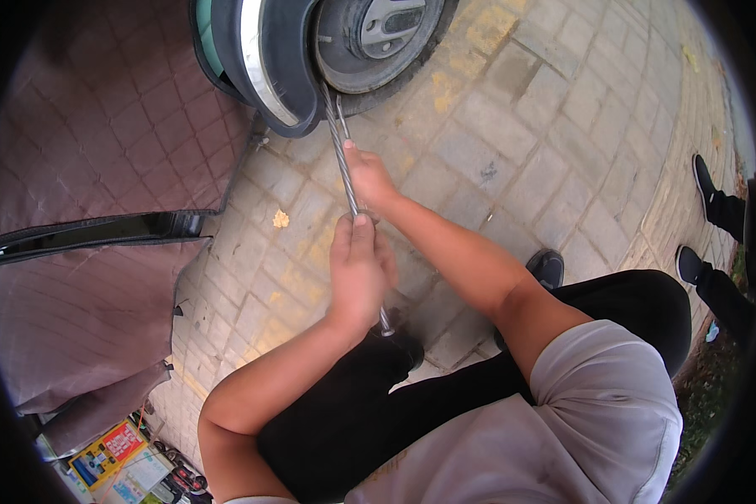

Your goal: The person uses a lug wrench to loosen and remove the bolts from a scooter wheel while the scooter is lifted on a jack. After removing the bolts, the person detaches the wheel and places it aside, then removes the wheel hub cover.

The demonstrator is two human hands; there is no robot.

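My left hand (359,273) is wrapped round a long twisted metal bar (343,160), whose round-ended tail sticks out below the fist. The bar's far end reaches the lower edge of a small vehicle's wheel (378,71), beside a dark mudguard (287,92) with a shiny silver strip. Just beyond the left hand, my right hand (370,178) is closed on a thinner metal rod (342,118) that also runs up to the wheel. The tips of both tools are hidden at the tyre.
A brown quilted cover (109,126) with a black band hangs at the left. Printed packages (113,458) and tools lie at the lower left. Another person's shoes (704,185) are at the right, on brick paving (512,160). A dry leaf (280,218) lies on the bricks.
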